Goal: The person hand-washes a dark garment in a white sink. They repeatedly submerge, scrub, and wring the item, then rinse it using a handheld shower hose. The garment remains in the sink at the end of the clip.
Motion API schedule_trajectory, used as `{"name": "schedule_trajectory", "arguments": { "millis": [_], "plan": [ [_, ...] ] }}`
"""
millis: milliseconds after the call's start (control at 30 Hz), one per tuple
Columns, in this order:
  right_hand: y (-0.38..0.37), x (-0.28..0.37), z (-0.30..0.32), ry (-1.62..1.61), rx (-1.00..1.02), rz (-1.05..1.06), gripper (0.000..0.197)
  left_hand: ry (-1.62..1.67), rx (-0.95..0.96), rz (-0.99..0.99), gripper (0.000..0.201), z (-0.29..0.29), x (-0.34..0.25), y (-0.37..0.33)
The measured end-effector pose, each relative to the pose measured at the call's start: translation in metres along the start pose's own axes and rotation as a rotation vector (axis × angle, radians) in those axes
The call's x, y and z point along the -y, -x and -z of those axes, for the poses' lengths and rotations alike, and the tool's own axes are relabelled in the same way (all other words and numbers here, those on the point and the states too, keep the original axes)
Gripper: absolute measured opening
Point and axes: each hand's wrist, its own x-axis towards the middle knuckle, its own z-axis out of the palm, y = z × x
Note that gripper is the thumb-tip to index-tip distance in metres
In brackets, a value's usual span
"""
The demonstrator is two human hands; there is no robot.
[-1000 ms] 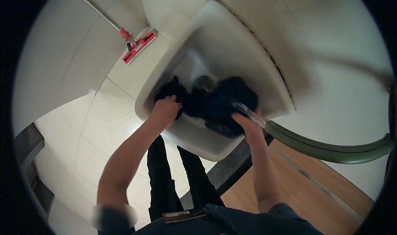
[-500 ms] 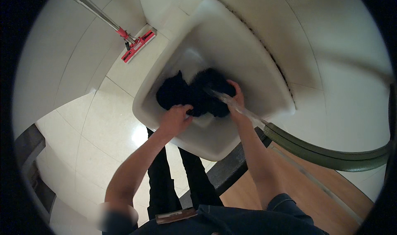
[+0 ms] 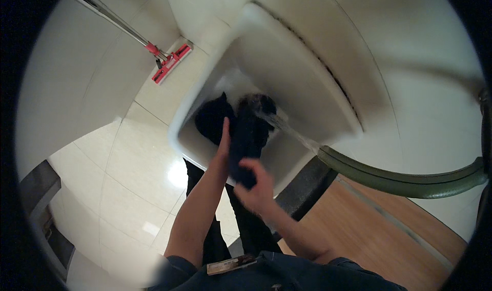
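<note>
A dark navy cloth (image 3: 247, 137) stretches from the basin's middle to over its near rim. My right hand (image 3: 258, 186), slightly blurred, is closed on the near end of this cloth. Along the left side of the same cloth lies my left hand (image 3: 224, 140); its thumb shows straight, while the other fingers are hidden behind the cloth, which it holds. More dark cloth (image 3: 212, 121) sits bunched in the left of the white basin (image 3: 302, 86). From a green hose (image 3: 400, 178) at the right, a stream of water (image 3: 287, 126) falls on the far end of the held cloth.
A red-headed squeegee mop (image 3: 171, 64) leans at the upper left on the tiled floor (image 3: 133, 152). White walls stand behind and beside the basin. A dark ledge (image 3: 312, 188) and a wood-toned surface (image 3: 359, 234) lie at the lower right.
My right hand has moved from the cloth's far right side to its near end, drawing it toward me into a long shape. My left hand has shifted slightly right and up alongside it.
</note>
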Motion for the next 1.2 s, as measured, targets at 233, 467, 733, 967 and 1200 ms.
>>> {"name": "schedule_trajectory", "arguments": {
  "millis": [233, 467, 733, 967, 1200],
  "plan": [
    [-0.022, -0.029, -0.019, 0.439, -0.403, 0.210, 0.051, 0.100, -0.107, -0.208, 0.067, -0.039, 0.048, 0.016],
    [-0.102, -0.079, 0.032, 0.404, -0.373, -0.309, 0.052, -0.475, -0.583, -0.399, 0.064, -0.032, 0.047, -0.004],
    [-0.108, -0.141, 0.061, -0.042, -0.592, -0.478, 0.061, -0.796, -0.867, -0.679, 0.064, -0.026, 0.003, 0.008],
    [-0.123, -0.244, -0.009, 0.547, -0.185, -0.211, 0.054, -1.329, -0.793, -0.626, 0.070, -0.005, 0.004, 0.003],
    [-0.122, -0.178, 0.057, -0.302, -0.386, -0.466, 0.050, -1.552, -0.616, -0.524, 0.067, -0.006, -0.013, 0.014]
  ]
}}
